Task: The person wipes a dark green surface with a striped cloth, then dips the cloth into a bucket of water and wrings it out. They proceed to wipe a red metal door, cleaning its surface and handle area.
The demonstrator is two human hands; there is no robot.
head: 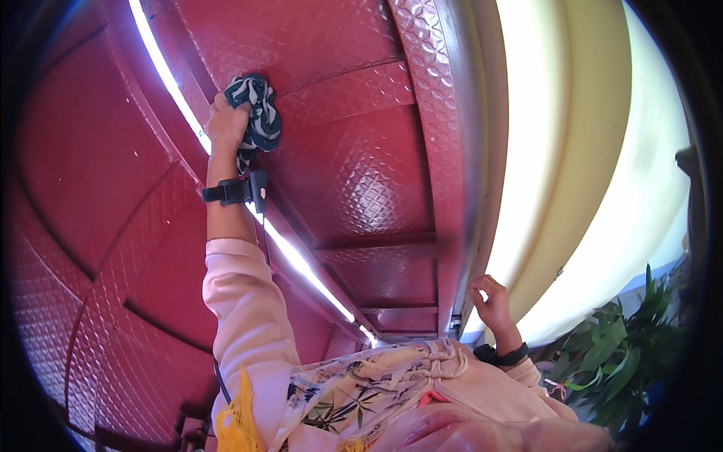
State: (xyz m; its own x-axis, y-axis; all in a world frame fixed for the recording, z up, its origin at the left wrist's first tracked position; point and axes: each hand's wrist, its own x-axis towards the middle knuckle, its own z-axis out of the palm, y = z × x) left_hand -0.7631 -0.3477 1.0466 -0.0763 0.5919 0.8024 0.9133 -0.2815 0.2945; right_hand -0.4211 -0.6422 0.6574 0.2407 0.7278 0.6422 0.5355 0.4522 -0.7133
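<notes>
My left hand (229,124) is raised and clutches a bunched dark green and white striped cloth (261,116). The cloth lies against a red embossed metal door (344,152), beside the bright vertical gap between two door leaves. A black strap with a small device (257,191) circles my left wrist, and a cable hangs from it. My right hand (490,299) is loosely curled, with light showing between thumb and fingers. I see nothing in it. It hovers by the door's right edge and a pale yellow wall (542,226). I cannot tell whether it touches either.
The other red door leaf (118,243) fills the left side, with raised seams and ridges. A leafy green plant (615,344) grows at the lower right. Along the right of the door runs a metal frame edge (460,169). Yellow fringe (242,415) hangs by my left shoulder.
</notes>
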